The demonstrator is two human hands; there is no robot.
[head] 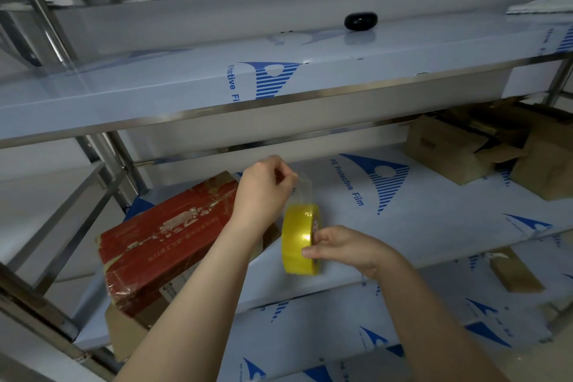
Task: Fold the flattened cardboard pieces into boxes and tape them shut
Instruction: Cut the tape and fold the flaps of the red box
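Tape roll (299, 239), yellow, is being held on edge above the middle shelf (418, 220), just right of the red box (167, 236). Its broad band is facing left and its core hole is being turned to the right. A clear strip of tape (299, 187) is being drawn straight up from the top of the roll.

The red box is lying shut on the left of the shelf, its long axis running from near left to far right, with brown flat cardboard (130, 332) showing beneath it. Open brown boxes (446, 149) are sitting at the far right; what is inside them cannot be told.

The strip's free end is being pinched by the curled fingers (286, 175) of the left hand (265, 187). The roll's right side is being gripped by the right hand (347, 250), its fingers pressed together at the rim.
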